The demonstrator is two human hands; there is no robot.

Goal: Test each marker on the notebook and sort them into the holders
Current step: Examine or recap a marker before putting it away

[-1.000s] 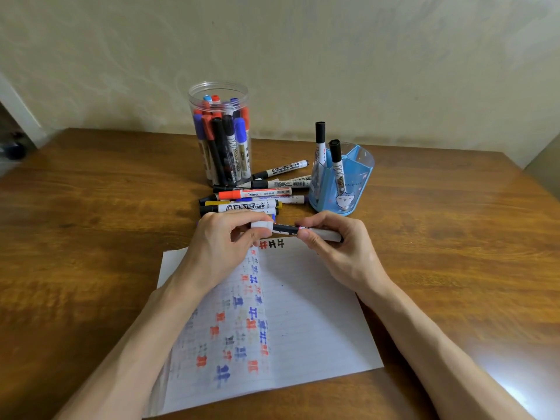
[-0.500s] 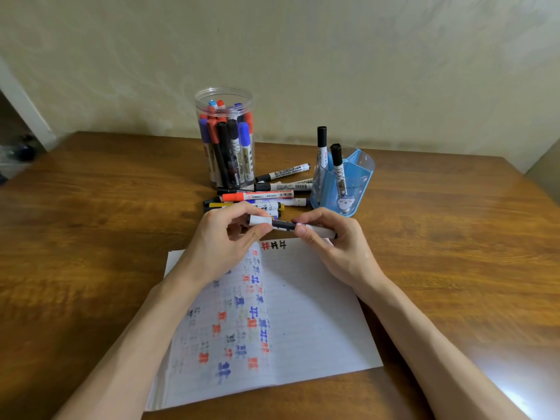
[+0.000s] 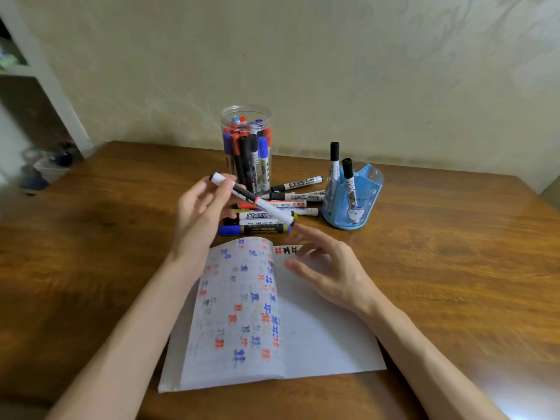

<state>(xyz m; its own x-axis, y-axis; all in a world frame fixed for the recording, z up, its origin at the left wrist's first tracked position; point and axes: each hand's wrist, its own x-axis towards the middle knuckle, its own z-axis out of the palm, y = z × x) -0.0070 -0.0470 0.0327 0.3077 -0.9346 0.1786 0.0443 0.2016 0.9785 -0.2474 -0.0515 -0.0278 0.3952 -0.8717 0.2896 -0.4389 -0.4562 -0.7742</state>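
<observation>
Right hand (image 3: pixel 330 274) released marker (image 3: pixel 266 206), fingers spread; left hand (image 3: pixel 200 213) pinches it, axis slanting down-right.

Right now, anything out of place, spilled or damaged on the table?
Nothing spilled or broken. The left page of the white lined notebook bows up instead of lying flat. Loose markers lie heaped, unsorted, between the clear plastic jar and the blue plastic holder. The left hand holds one white-bodied marker.
</observation>
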